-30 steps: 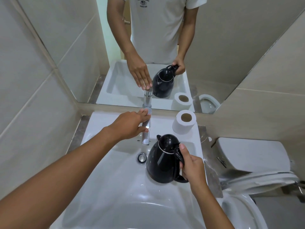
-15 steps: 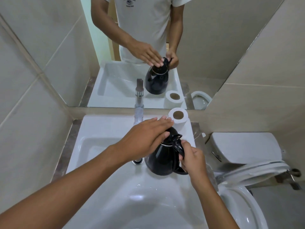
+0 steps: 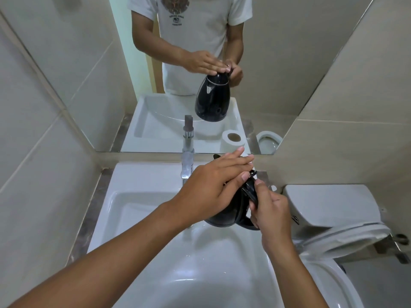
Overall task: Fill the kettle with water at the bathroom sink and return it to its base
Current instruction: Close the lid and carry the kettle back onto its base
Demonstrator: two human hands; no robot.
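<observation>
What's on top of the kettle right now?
The left hand lies flat over the top of the black kettle, held above the sink. It covers the lid, so inside is unseen.

We cannot see the top of the kettle: the left hand lies flat across it at the middle of the frame, hiding lid and spout. The right hand covers much of the handle, and the toilet roll behind the fingers is almost wholly hidden. The toilet is cut off at the lower right edge.
</observation>
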